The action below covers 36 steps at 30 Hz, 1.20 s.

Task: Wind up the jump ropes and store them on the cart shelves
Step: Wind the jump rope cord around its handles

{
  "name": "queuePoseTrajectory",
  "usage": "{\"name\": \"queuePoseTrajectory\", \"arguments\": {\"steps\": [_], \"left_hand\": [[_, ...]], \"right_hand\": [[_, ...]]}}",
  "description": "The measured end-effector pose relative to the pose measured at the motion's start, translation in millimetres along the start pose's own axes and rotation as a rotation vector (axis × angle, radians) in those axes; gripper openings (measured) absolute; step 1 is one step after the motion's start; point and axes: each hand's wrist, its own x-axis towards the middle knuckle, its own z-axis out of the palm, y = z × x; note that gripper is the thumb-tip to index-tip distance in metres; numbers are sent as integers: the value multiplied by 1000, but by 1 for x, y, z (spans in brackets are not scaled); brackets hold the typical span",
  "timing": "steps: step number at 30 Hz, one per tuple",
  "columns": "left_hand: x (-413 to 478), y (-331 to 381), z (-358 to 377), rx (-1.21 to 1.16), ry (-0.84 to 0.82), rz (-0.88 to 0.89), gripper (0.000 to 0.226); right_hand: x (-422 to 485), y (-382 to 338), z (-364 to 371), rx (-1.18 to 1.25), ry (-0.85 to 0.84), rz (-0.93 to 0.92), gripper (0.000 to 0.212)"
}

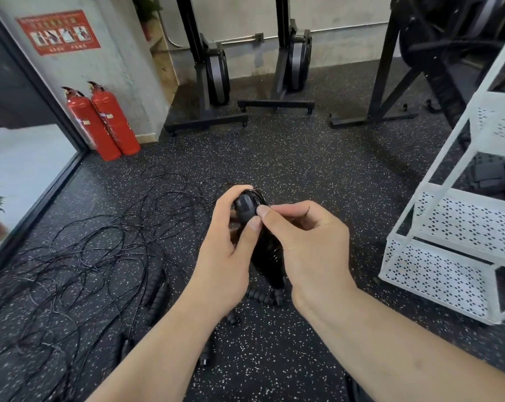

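At the centre of the view, both hands work on one jump rope (247, 208), its cord already wrapped into a tight black bundle. The left hand (228, 239) has its fingers clenched round the upper end. The right hand (312, 245) pinches the bundle's top between thumb and forefinger, likely securing the last turn.

This rope looks nearly wound but is not yet stored. The white cart (437, 274) stands at 3 o'clock, well apart from the hands. Something dark lies on its middle shelf, too unclear to name.

Most of the job seems left. A tangle of loose jump ropes (94, 248) sprawls over the floor (303, 169) from 8 to 10 o'clock, with several ribbed handles (157, 288) lying at about 7 o'clock, all unwound.
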Motion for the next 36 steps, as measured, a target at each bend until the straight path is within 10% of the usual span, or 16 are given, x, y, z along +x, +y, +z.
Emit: {"name": "queuePoseTrajectory", "arguments": {"steps": [16, 36], "left_hand": [[-2, 1, -13, 277, 10, 79, 53], [2, -5, -14, 153, -194, 77, 45]], "right_hand": [[28, -12, -9, -18, -225, 334, 19], [32, -27, -29, -814, -218, -386, 21]]}}
